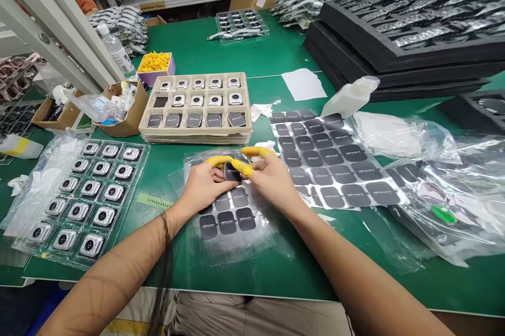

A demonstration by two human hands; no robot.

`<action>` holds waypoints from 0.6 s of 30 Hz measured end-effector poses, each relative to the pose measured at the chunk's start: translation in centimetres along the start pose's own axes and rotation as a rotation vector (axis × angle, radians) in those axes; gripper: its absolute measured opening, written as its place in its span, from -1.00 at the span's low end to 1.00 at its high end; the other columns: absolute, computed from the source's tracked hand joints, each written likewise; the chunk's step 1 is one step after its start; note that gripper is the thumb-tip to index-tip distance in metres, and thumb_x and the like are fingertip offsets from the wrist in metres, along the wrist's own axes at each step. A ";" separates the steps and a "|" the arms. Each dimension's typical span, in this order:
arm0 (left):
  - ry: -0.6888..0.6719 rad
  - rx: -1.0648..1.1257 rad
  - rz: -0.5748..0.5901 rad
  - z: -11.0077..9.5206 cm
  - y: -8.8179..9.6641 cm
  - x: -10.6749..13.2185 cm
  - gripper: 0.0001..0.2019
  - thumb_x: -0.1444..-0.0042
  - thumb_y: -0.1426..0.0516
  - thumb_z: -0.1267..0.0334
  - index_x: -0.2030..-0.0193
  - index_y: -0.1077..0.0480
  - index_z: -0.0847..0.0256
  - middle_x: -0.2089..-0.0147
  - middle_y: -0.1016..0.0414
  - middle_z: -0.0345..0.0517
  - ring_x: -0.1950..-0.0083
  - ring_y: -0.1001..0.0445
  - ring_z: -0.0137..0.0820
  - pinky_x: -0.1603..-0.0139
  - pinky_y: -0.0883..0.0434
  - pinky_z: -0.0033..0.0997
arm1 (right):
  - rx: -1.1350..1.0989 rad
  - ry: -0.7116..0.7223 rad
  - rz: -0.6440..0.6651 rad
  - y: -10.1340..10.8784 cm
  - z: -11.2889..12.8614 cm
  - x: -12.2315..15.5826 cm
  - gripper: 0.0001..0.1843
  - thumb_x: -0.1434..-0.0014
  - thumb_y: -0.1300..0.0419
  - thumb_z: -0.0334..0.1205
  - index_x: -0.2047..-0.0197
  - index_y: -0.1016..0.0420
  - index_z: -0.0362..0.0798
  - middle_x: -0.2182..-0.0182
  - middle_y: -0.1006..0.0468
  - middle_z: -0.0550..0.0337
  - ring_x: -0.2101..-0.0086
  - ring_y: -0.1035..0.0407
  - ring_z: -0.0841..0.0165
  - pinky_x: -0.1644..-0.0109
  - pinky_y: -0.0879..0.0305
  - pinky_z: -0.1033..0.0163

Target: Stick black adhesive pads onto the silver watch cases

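Black square pad (232, 172): pinched between both hands, near front edge of counter (276, 273).
Left hand (205, 186): curled shut on it.
Right hand (274, 183): closed on it, yellow finger cots (242, 169) on.
Risk: slipping from cots (smooth surface).

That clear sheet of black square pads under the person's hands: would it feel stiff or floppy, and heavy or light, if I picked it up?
Probably floppy: the clear sheet lies wrinkled on the green mat. Likely light for its size, since the black pads look thin and flat. The glossy film may also slip easily.
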State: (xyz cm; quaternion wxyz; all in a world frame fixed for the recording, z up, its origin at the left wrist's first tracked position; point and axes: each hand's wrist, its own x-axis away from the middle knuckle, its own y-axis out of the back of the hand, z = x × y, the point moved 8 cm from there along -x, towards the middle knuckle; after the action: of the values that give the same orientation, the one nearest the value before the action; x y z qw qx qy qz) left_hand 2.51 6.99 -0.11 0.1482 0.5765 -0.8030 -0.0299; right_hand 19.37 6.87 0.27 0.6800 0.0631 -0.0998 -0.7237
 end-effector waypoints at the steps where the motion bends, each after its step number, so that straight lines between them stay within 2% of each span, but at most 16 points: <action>1: 0.013 0.038 0.000 0.1 0.0 0.0 -0.43 0.12 -0.43 0.27 -0.08 -0.48 0.16 0.37 -0.63 -0.14 0.32 -0.63 -0.30 0.29 -0.53 -0.37 | 0.133 0.117 -0.035 0.6 1.0 0.1 -0.42 -0.15 -0.33 0.11 -0.13 -0.50 -0.06 -0.03 -0.50 -0.11 0.11 -0.48 0.14 0.11 -0.50 0.00; 3: 0.029 0.142 -0.001 0.3 0.1 -0.1 -0.40 0.15 -0.45 0.26 -0.09 -0.46 0.17 0.33 -0.64 -0.11 0.31 -0.64 -0.30 0.26 -0.55 -0.36 | 0.380 0.406 0.003 0.5 3.5 0.9 -0.40 -0.24 -0.24 0.08 -0.27 -0.40 0.01 -0.24 -0.30 -0.14 -0.09 -0.35 0.08 -0.07 -0.43 -0.09; 5: 0.026 0.258 -0.022 0.3 0.4 -0.1 -0.38 0.19 -0.47 0.28 -0.07 -0.45 0.18 0.31 -0.64 -0.12 0.29 -0.64 -0.32 0.22 -0.56 -0.35 | 0.591 0.649 0.193 -1.3 4.9 2.1 -0.41 -0.28 -0.21 0.08 -0.33 -0.35 0.15 -0.38 -0.09 -0.03 -0.26 -0.14 0.01 -0.29 -0.20 -0.19; 6: 0.024 0.303 -0.033 0.3 0.5 -0.1 -0.38 0.21 -0.48 0.29 -0.05 -0.45 0.19 0.30 -0.64 -0.12 0.28 -0.64 -0.33 0.21 -0.57 -0.35 | 0.686 0.706 0.284 -2.2 4.8 2.5 -0.41 -0.28 -0.21 0.10 -0.34 -0.33 0.22 -0.42 -0.03 0.03 -0.30 -0.07 -0.02 -0.34 -0.10 -0.25; 7: 0.022 0.336 -0.043 0.3 0.6 -0.2 -0.39 0.23 -0.48 0.30 -0.03 -0.45 0.21 0.30 -0.64 -0.12 0.27 -0.64 -0.33 0.19 -0.57 -0.35 | 0.770 0.712 0.331 -2.7 4.4 2.6 -0.42 -0.29 -0.20 0.10 -0.35 -0.31 0.28 -0.43 0.00 0.08 -0.31 -0.02 -0.06 -0.34 -0.04 -0.29; 9: 0.022 0.363 -0.049 0.4 0.7 -0.2 -0.40 0.25 -0.49 0.32 0.00 -0.46 0.23 0.26 -0.65 -0.10 0.26 -0.64 -0.34 0.15 -0.57 -0.34 | 0.876 0.644 0.276 -2.5 3.6 2.0 -0.45 -0.33 -0.15 0.07 -0.36 -0.30 0.27 -0.43 -0.03 0.05 -0.30 -0.01 -0.12 -0.29 -0.06 -0.36; 11: 0.033 0.357 -0.051 0.5 0.5 -0.2 -0.39 0.26 -0.50 0.33 0.00 -0.46 0.24 0.24 -0.65 -0.07 0.27 -0.63 -0.36 0.13 -0.57 -0.33 | 0.877 0.597 0.130 -1.6 3.2 1.3 -0.52 -0.39 -0.06 0.00 -0.31 -0.37 0.11 -0.37 -0.16 -0.09 -0.25 -0.08 -0.13 -0.23 -0.13 -0.36; 13: 0.033 0.391 -0.064 0.5 0.5 0.0 -0.35 0.30 -0.51 0.33 -0.01 -0.46 0.23 0.20 -0.65 -0.06 0.24 -0.62 -0.37 0.09 -0.56 -0.33 | 0.779 0.630 0.039 -1.2 3.5 1.4 -0.54 -0.42 0.00 -0.05 -0.25 -0.43 -0.06 -0.24 -0.32 -0.21 -0.19 -0.19 -0.05 -0.22 -0.21 -0.28; 14: 0.021 0.427 -0.078 0.2 0.7 0.2 -0.34 0.31 -0.51 0.31 -0.02 -0.45 0.22 0.16 -0.64 -0.05 0.21 -0.62 -0.37 0.06 -0.55 -0.32 | 0.719 0.667 0.045 -1.5 3.8 1.7 -0.54 -0.43 0.00 -0.05 -0.23 -0.44 -0.11 -0.18 -0.38 -0.23 -0.16 -0.25 0.00 -0.21 -0.25 -0.23; 16: -0.035 0.492 -0.125 -0.7 2.1 0.6 -0.34 0.27 -0.51 0.21 -0.03 -0.44 0.19 0.04 -0.61 -0.02 0.14 -0.61 -0.35 -0.01 -0.54 -0.27 | 0.655 0.736 0.146 -2.9 4.3 2.5 -0.51 -0.40 -0.06 -0.01 -0.25 -0.42 -0.13 -0.14 -0.42 -0.23 -0.13 -0.30 0.05 -0.18 -0.30 -0.15; 18: -0.126 0.419 -0.184 -2.6 4.9 0.7 -0.34 0.18 -0.47 0.09 -0.09 -0.43 0.14 -0.08 -0.55 0.01 0.06 -0.60 -0.29 -0.09 -0.51 -0.18 | 0.708 0.768 0.288 -4.8 4.4 3.4 -0.49 -0.37 -0.12 0.02 -0.25 -0.43 -0.08 -0.18 -0.40 -0.21 -0.15 -0.30 0.04 -0.18 -0.30 -0.14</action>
State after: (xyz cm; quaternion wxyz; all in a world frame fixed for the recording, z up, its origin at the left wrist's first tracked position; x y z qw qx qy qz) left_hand -1.46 8.25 3.62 -0.0284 0.6626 -0.7433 0.0881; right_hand 13.47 4.01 3.56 0.6970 0.5339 -0.0897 -0.4701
